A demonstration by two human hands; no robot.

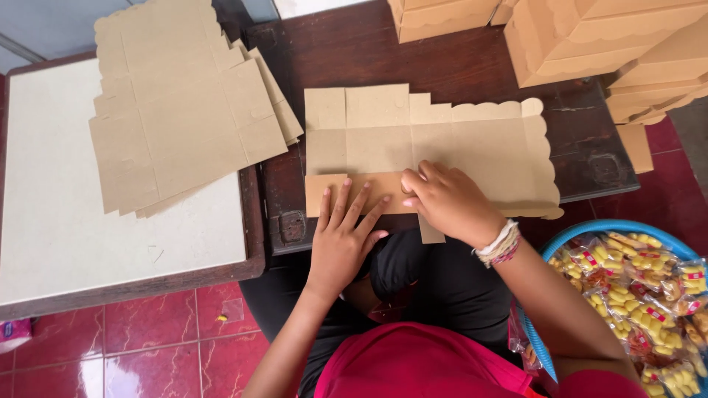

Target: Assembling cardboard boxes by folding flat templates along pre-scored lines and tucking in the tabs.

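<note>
Largest under my view is the pale board-topped table (44, 221) filling the left of the frame, with a stack of flat cardboard blanks (177, 110) lying across its upper right corner, close enough that I could draw from it. Next to it, in the middle of the frame, is the dark wooden table (413, 51), and spread flat on it is the unfolded kraft box blank (472, 144), its scalloped edge running along the right side. At the upper right, folded cardboard boxes (590, 37) are piled up, crowding that corner of the dark table and hanging over its edge. At the lower right a blue-rimmed basin (612, 227) holds small clear packets of yellow snacks (649, 295), sitting just beside my right forearm. The blank's near flap (383, 186) is turned over along its crease, close to my lap. My left hand (341, 239) lies open and flat, fingers spread on that flap, likely to keep the fold pressed down and the sheet from sliding. My right hand (446, 203) is curled, fingertips bearing down on the crease just right of the left hand; it grips nothing. A beaded wristband (498, 245) sits on that wrist.
</note>
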